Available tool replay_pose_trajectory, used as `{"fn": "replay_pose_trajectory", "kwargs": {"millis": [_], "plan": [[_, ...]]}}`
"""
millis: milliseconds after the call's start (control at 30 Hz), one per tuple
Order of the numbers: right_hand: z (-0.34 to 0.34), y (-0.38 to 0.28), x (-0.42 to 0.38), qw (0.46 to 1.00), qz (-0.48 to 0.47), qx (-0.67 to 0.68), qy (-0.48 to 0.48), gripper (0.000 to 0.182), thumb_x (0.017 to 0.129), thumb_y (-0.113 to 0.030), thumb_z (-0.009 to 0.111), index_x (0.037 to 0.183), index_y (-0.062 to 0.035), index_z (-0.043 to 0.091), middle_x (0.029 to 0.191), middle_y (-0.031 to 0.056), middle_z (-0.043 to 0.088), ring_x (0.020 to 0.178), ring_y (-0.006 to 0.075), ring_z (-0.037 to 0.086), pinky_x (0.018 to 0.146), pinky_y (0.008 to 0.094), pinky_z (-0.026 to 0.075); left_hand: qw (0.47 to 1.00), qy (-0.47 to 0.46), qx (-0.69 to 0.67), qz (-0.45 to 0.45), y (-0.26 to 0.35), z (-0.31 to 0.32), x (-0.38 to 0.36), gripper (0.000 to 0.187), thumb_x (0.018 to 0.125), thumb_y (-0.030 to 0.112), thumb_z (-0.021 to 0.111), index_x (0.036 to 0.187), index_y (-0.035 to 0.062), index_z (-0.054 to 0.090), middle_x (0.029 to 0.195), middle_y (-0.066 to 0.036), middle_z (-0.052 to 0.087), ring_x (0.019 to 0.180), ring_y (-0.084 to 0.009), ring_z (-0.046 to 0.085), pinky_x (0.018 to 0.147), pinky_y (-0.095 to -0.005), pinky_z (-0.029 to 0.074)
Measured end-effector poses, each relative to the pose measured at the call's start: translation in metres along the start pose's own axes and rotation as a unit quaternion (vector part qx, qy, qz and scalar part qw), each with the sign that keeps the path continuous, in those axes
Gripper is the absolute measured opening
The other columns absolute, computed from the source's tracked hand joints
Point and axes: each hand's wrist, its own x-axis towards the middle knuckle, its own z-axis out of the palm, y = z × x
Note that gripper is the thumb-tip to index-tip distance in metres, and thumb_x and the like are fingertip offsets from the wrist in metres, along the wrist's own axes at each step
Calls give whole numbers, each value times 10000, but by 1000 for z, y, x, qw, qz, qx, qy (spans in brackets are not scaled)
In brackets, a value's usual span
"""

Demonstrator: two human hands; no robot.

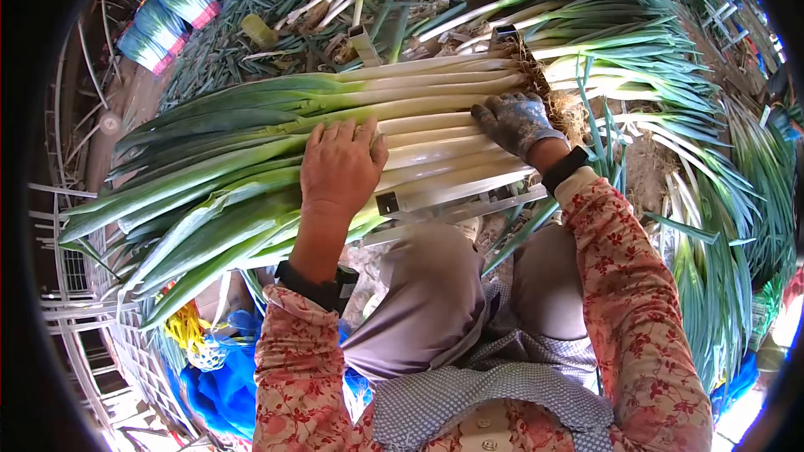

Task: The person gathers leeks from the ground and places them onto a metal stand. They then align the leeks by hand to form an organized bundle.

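Note:
Long leeks (435, 121) lie side by side across a metal frame (469, 205) in front of my knees, green leaves to the left and roots to the right. My left hand (342, 159), bare, rests palm down on the stalks where white turns to green, its fingers spread slightly. On the white stalks close to the root end lies my right hand (517, 124) in a dirty grey glove. Its fingers curve over the stalks, and their undersides are hidden.
More leeks (620, 25) are heaped behind and to the right. Wrapped bundles (172, 12) stand at the upper left. Yellow ties (188, 331) and blue plastic (222, 389) lie at the lower left, beside a white metal rack (142, 351). A greenish container (260, 31) sits among loose leaves.

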Motion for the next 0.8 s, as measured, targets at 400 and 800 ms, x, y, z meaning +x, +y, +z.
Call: {"fn": "replay_pose_trajectory", "kwargs": {"millis": [400,800], "plan": [[2,-11,-71,992,0,44,-118,498,958,-479,318,1164,-109,580,1139,181,617,1068,390,558,927,481,413,996,-1,-38,82,-7,-18,-34,332,879,292,512,1127,109,638,1066,-84,648,1022,-235,591,1009,-401,365],[30,-16,-83,998,13,62,-14,441,951,-441,346,1170,-127,565,1175,171,578,1150,344,498,974,491,342,1000,-8,26,6,7,-14,-35,326,890,280,474,1149,154,624,1158,-58,625,1169,-238,523,1071,-480,290]]}}
